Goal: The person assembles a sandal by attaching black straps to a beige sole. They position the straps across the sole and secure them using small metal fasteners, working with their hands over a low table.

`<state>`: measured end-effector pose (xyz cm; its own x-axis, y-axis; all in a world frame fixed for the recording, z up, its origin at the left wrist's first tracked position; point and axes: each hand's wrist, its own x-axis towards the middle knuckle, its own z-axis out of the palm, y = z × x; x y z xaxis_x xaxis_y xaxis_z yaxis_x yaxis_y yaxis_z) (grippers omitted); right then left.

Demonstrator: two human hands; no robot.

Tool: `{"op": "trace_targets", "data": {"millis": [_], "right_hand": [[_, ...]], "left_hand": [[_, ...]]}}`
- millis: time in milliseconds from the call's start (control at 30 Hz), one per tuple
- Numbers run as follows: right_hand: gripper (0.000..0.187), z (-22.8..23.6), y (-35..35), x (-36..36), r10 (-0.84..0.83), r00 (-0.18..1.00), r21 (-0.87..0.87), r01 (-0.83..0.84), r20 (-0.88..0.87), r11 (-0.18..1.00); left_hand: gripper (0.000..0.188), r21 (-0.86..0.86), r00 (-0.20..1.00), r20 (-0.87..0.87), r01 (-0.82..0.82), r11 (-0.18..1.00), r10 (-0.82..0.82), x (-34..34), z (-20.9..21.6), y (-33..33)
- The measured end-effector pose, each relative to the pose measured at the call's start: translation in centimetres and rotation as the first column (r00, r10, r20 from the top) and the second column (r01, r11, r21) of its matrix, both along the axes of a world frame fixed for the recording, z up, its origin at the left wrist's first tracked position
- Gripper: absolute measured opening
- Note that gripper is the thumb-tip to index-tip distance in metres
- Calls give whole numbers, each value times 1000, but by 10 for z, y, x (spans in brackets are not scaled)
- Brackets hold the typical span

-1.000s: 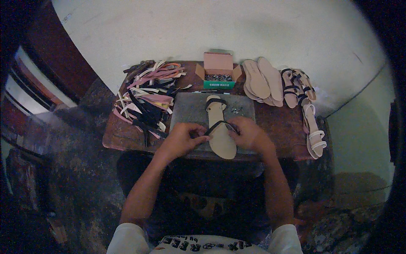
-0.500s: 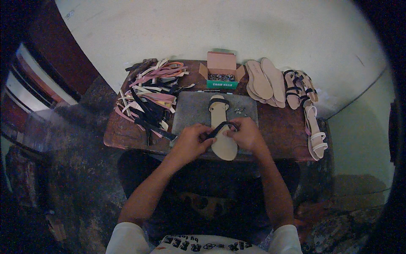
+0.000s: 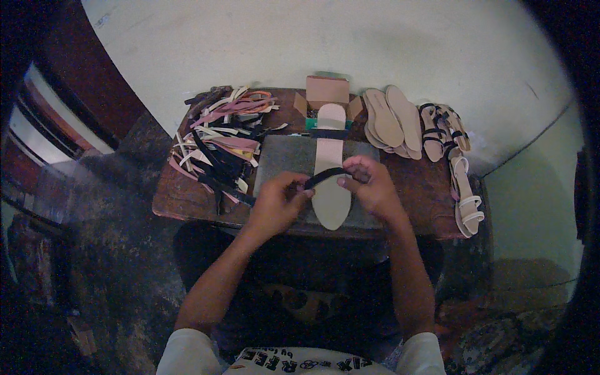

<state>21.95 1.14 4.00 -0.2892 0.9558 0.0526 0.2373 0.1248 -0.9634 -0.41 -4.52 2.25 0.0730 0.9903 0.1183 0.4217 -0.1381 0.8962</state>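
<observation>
A beige sandal sole [image 3: 332,205] is held above a grey slab, its heel end raised toward the far side and its rounded toe end toward me. One black strap [image 3: 327,177] arches over its front part, and a second black strap [image 3: 329,134] crosses near the heel. On the left, my left hand [image 3: 278,200] pinches the front strap where it meets the sole's edge. My right hand [image 3: 375,192] grips the strap's other end, thumb against the right edge of the sole. The fingertips beneath the sole are hidden.
The grey slab [image 3: 275,164] lies on a dark wooden table [image 3: 406,206]. Behind the sandal stands an open nail box [image 3: 328,89], partly covered. A heap of coloured straps [image 3: 219,147] lies left; beige insoles [image 3: 382,119], black-strapped sandals [image 3: 432,134] and a white-strapped sandal [image 3: 467,206] lie right.
The sandal has tipped, its heel rising over the slab and in front of the nail box. Both hands stay at the front strap; the right fingers have opened out slightly.
</observation>
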Motion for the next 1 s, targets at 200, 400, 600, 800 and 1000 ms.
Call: {"op": "trace_targets", "data": {"millis": [200,400,600,800,1000], "right_hand": [[30,4,-1,1,18,998,43,-15,-67,999],[29,6,-2,-1,8,999,61,-5,-41,998],[26,12,-2,-2,-12,1000,130,13,-4,991],[27,11,-4,-4,-102,993,154,93,54,984],[30,1,0,-3,-185,974,113,200,-132,973]], "left_hand": [[28,-13,990,134,-30,999,32,-1,-1,2],[28,-70,963,267,-8,998,26,0,2,5],[30,-118,925,381,37,992,11,-4,2,7],[34,-162,901,434,84,983,-6,-7,4,7],[35,-249,823,565,94,964,66,-3,7,9]]}}
